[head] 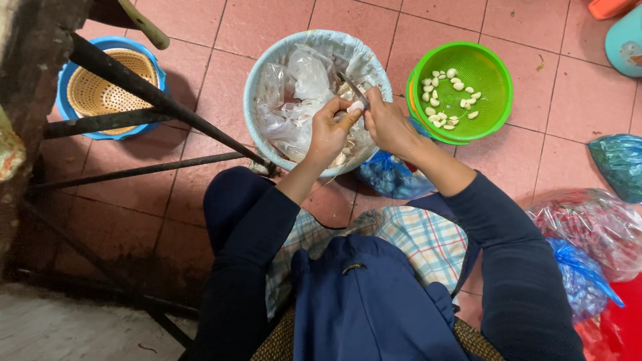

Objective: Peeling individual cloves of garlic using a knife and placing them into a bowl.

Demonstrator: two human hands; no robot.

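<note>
My left hand pinches a pale garlic clove over a light blue basin lined with clear plastic and holding garlic skins. My right hand grips a small knife, its blade pointing up-left against the clove. The two hands touch above the basin's right side. To the right stands a green colander holding several peeled white cloves.
A woven basket inside a blue basin sits at left, behind dark metal table legs. Blue plastic bags lie by the basin, a clear bag of red items at right, another blue bag beyond. Pink tiled floor.
</note>
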